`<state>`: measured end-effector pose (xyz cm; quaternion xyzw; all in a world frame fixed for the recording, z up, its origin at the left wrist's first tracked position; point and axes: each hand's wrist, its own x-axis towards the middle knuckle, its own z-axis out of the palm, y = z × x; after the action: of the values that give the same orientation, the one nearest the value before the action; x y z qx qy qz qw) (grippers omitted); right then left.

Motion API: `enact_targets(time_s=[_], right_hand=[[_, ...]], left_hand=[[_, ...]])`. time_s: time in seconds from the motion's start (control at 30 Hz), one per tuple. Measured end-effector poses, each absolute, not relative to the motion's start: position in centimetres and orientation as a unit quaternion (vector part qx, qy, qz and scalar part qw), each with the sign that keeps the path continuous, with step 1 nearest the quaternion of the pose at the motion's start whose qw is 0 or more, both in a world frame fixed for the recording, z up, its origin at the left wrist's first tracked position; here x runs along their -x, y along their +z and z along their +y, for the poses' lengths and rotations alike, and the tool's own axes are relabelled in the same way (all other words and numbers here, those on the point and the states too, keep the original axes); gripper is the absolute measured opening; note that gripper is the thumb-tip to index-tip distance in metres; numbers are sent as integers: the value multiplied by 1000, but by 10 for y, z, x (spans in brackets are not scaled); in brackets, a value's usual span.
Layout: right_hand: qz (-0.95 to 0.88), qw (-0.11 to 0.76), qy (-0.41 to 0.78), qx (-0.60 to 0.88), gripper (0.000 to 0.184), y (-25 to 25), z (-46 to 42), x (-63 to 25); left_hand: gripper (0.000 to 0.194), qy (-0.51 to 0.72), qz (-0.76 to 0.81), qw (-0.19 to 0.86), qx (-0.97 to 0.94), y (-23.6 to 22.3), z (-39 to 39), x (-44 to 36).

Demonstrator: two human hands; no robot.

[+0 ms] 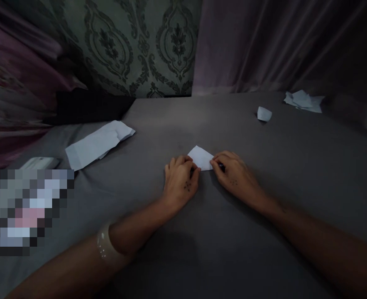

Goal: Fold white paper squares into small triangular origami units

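Observation:
A small folded piece of white paper [201, 158] lies on a grey cloth surface [233, 232] in the middle of the view. My left hand [182, 178] pinches its left edge, fingers curled against the cloth. On the opposite edge, my right hand [233, 173] grips the paper with thumb and fingers. Both hands press the paper down between them. A pale bangle [104, 246] sits on my left forearm.
A larger folded white sheet [98, 143] lies at the left. A small curled paper scrap [264, 113] and a pile of crumpled paper [304, 101] sit at the far right. A pale flat object [40, 162] lies at the left edge. Curtains and patterned wall stand behind.

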<state>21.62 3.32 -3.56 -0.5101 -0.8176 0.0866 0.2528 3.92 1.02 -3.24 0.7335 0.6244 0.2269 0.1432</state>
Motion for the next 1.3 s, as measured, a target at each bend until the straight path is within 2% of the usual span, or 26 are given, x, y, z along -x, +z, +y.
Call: enact_targets(time_s=[0.5, 1.3], right_hand=[[-814, 188, 60, 547, 21, -33, 37, -211], [-812, 176, 67, 553, 19, -36, 40, -211]], left_hand=[[16, 247, 645, 167, -703, -37, 20, -41], [6, 232, 641, 215, -699, -32, 21, -39]])
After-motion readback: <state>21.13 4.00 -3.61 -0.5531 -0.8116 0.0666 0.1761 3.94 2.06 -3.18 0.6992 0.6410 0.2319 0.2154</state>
